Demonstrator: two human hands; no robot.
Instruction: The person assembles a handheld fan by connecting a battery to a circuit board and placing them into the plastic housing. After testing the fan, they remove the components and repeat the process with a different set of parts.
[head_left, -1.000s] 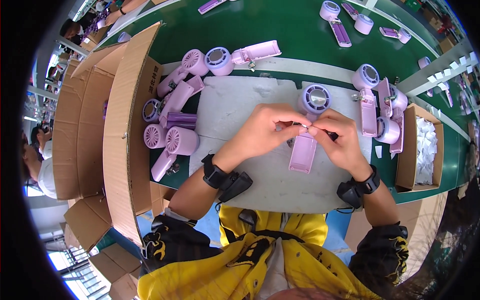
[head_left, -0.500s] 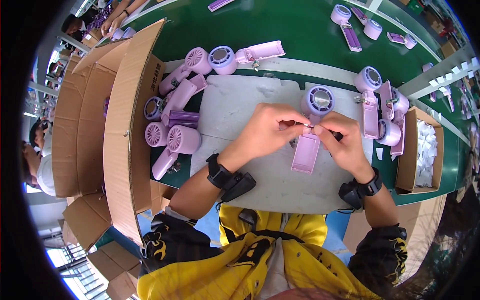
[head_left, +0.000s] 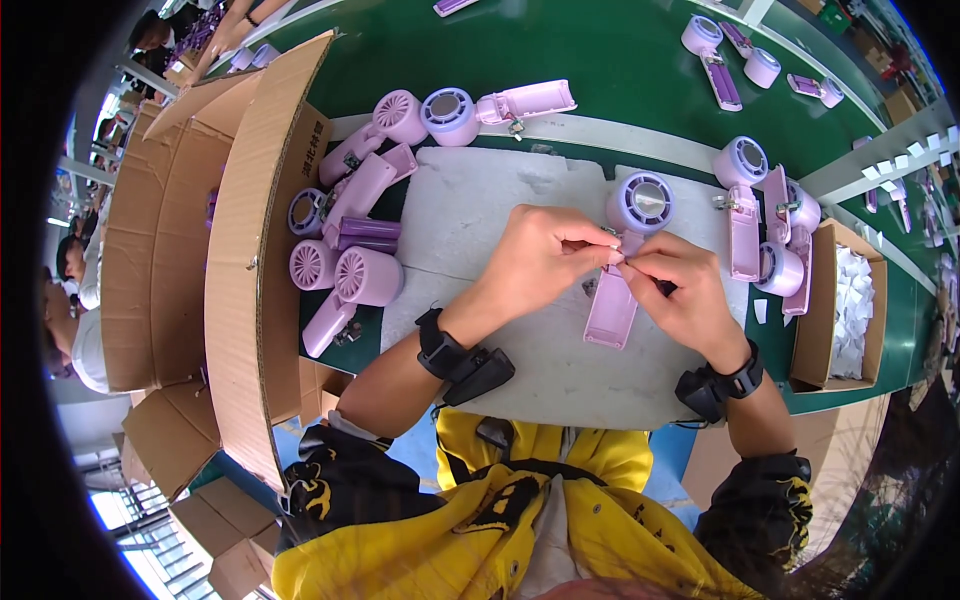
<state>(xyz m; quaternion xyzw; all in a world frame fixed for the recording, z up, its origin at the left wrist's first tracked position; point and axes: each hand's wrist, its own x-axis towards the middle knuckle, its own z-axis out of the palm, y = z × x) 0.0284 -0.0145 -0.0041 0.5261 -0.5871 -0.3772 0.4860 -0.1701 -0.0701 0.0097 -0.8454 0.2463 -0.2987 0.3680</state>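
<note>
A pink handheld fan (head_left: 609, 312) lies on the pale foam sheet (head_left: 470, 215) with its round head away from me and its hollow handle toward me. Over the neck of this fan, my left hand (head_left: 545, 255) and my right hand (head_left: 683, 290) meet in pinches, fingertips almost touching. Something small sits between the fingertips, perhaps a wire or a bit of tape; it is too small to name. A small circuit board (head_left: 590, 287) shows at the handle's left edge. Both wrists wear black straps with boxy modules.
Several fan bodies (head_left: 368, 278) are heaped left of the foam, beside a tall open cardboard box (head_left: 235, 260). More fans (head_left: 742, 230) stand to the right, by a small carton (head_left: 810, 345) of white paper pieces. Fans on the green belt (head_left: 600, 60) lie beyond; another person's arm shows far left.
The fans on the green belt have shifted right. My fingertips have drawn slightly closer over the fan's neck, and my right fingers have curled a little more.
</note>
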